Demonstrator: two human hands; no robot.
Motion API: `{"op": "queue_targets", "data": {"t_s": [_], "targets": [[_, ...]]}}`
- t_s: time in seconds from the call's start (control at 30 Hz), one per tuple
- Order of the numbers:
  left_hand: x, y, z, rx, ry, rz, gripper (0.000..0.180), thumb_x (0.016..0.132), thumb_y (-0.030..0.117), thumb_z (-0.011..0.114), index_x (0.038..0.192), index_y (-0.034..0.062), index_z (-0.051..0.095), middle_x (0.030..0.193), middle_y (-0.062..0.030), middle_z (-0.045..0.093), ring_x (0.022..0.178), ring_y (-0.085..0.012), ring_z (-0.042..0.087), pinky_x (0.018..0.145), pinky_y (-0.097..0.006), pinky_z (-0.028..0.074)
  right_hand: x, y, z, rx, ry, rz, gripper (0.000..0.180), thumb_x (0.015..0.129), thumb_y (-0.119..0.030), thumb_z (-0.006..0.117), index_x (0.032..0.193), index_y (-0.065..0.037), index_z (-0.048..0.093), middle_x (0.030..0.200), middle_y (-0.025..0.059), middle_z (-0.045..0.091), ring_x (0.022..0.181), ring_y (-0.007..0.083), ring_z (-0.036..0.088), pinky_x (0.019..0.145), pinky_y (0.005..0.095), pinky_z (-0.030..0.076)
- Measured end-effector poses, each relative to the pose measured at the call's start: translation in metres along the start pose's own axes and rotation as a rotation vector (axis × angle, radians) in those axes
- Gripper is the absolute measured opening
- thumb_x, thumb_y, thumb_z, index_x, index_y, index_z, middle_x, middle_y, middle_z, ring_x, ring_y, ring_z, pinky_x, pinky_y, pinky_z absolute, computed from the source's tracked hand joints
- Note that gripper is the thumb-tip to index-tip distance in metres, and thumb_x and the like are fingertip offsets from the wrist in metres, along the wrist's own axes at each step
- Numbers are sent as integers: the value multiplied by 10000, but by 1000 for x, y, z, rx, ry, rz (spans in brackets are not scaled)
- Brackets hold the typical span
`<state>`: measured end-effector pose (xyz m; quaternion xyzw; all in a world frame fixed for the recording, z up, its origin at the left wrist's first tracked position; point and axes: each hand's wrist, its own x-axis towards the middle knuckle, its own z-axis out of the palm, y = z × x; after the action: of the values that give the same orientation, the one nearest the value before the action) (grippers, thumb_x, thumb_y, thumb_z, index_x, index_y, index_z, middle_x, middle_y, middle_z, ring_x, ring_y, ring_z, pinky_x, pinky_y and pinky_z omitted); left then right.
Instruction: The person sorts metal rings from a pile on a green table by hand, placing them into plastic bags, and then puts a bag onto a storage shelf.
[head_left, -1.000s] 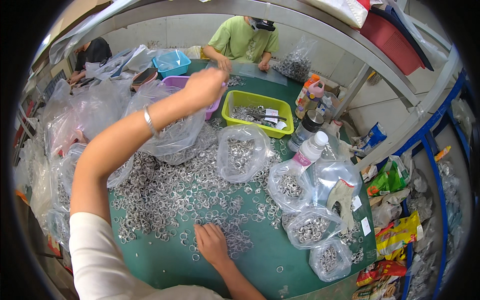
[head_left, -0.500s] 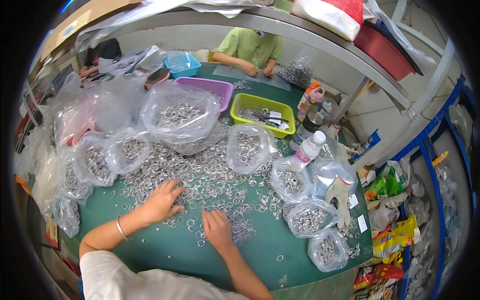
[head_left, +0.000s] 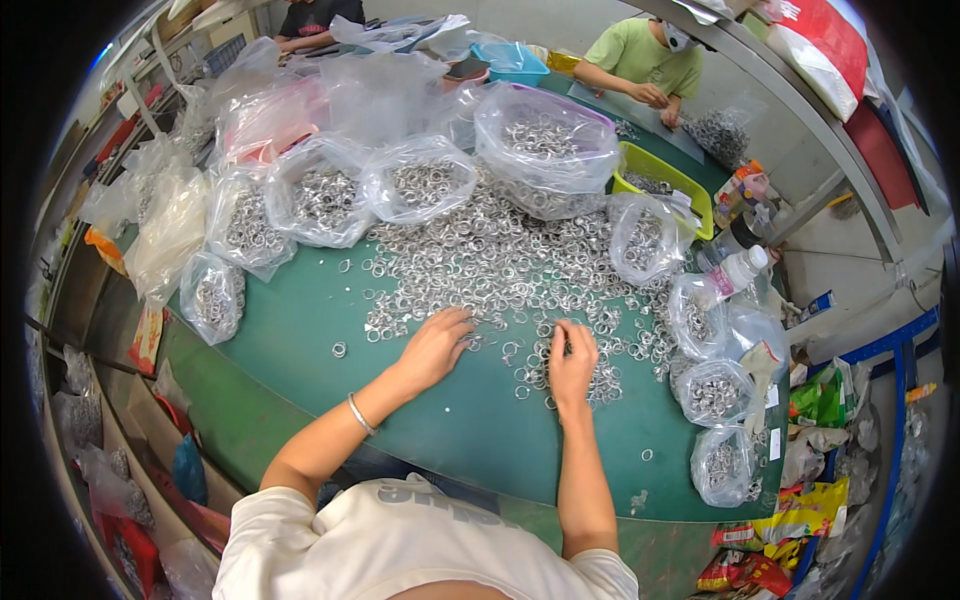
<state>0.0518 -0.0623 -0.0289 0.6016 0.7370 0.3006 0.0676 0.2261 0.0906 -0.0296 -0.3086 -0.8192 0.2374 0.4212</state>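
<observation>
A wide heap of small silvery metal rings is spread over the green table in front of me. My left hand, with a bangle on its wrist, lies at the heap's near edge. Its fingers are partly stretched and slightly apart, touching or just above the rings. To its right, my right hand has its fingers drawn together over a smaller cluster of rings. Something small and dark shows at those fingertips; I cannot make out what it is.
Clear bags of rings line the far left. More bags stand at the right beside a white-capped bottle and a glove. A yellow-green basin is behind them. Across the table sits a person in green.
The view has swung left, so the table appears shifted rightward. My left hand's fingers have come closer together, and my right hand's fingers have drawn inward at the rings.
</observation>
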Motion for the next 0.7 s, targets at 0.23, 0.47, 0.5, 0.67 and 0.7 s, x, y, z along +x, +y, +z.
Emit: {"op": "queue_targets", "data": {"t_s": [0.23, 0.47, 0.5, 0.67, 0.7], "targets": [[25, 10, 6, 132, 73, -120, 507, 797, 161, 661, 1265, 90, 480, 1373, -135, 382, 1310, -364, 292, 1048, -572, 232, 25, -20, 31, -246, -289, -102, 391, 790, -96, 639, 1168, -47, 549, 1244, 131, 493, 1137, 322, 459, 943, 420, 369], [28, -6, 10, 175, 79, -44, 410, 745, 115, 683, 1131, 70, 551, 1178, -114, 495, 1168, -311, 420, 995, -492, 304, 25, -16, 39, -322, -453, -183, 276, 745, -66, 665, 1016, -69, 615, 1065, 98, 548, 1004, 269, 511, 855, 383, 399], [28, -9, 12, 164, 117, -12, 398, 731, 95, 681, 1108, 66, 556, 1150, -110, 497, 1141, -305, 431, 982, -476, 312, 21, -15, 32, -316, -465, -185, 237, 743, -54, 660, 978, -67, 626, 1005, 92, 561, 975, 259, 522, 844, 376, 399], [26, -21, 8, 105, 111, 52, 377, 684, 18, 662, 1046, 61, 567, 1069, -103, 501, 1072, -292, 458, 952, -430, 330, 13, -31, -3, 117, -419, 50, 134, 782, -2, 624, 910, -34, 647, 865, 90, 602, 796, 239, 582, 699, 325, 456], [25, -21, 6, 89, 114, 44, 372, 687, 5, 648, 1046, 59, 567, 1071, -103, 502, 1071, -292, 459, 950, -431, 330, 18, -42, -15, 113, -519, 192, 143, 789, -9, 632, 931, -18, 643, 870, 102, 607, 745, 244, 587, 641, 313, 468]]}}
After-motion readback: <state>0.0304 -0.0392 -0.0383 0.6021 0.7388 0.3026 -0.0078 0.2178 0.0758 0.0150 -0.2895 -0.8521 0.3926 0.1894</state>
